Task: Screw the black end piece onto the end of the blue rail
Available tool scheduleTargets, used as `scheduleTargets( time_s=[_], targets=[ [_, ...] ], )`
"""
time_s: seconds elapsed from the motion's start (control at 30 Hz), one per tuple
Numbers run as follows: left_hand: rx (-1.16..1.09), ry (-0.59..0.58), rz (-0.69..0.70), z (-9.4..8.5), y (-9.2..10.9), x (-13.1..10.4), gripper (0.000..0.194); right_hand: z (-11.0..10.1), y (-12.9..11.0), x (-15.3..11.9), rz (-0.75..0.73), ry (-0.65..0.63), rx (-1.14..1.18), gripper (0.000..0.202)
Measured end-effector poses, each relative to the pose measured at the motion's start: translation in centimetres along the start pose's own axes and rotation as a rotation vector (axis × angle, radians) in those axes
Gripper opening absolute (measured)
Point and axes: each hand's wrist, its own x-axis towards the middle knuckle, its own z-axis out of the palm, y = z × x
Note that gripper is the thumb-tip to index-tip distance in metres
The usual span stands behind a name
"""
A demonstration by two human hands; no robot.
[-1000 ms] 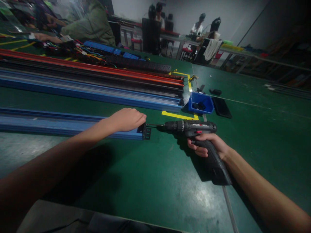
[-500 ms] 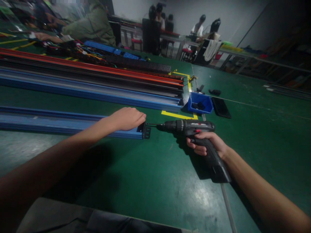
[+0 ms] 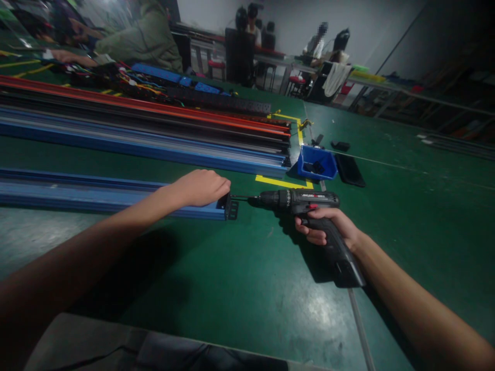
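Clock bearings run from the wearer, twelve straight ahead. The counter (image 3: 240,268) is green, showing glare patches and a grey strip (image 3: 359,322) at two o'clock. At one o'clock the right hand (image 3: 344,226) grasps a black drill (image 3: 314,199) by its handle. Just before twelve, the left hand (image 3: 201,186) clasps the end of a blue rail (image 3: 96,191), fingertips partly hidden; the rail extends toward ten. The drill's bit points at the black end bracket (image 3: 232,210); contact cannot be confirmed. Beyond, at one o'clock, a blue bin (image 3: 328,161) contains dark parts, near yellow tape (image 3: 282,182). A row of rails (image 3: 154,147), blue, black and orange, lies from half past ten to just past twelve. At eleven are loose wiring (image 3: 127,82) and a person in an olive sleeve (image 3: 143,46). People sit farther off, before a pale wall (image 3: 359,15). Pale and red lettering on the drill housing is too blurred to read.
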Motion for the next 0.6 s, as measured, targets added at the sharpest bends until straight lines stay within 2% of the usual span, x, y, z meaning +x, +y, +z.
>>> scheduleTargets(
  time_s=[0.27,0.6],
  targets=[
    [-0.115,0.05,-0.043,0.39,-0.12,0.04,0.036,-0.36,0.07,0.08,0.003,-0.018,0.0,0.026],
    [-0.068,0.008,-0.029,0.37,-0.16,0.06,0.036,-0.74,-0.07,0.1,0.014,-0.003,0.024,0.028]
  ],
)
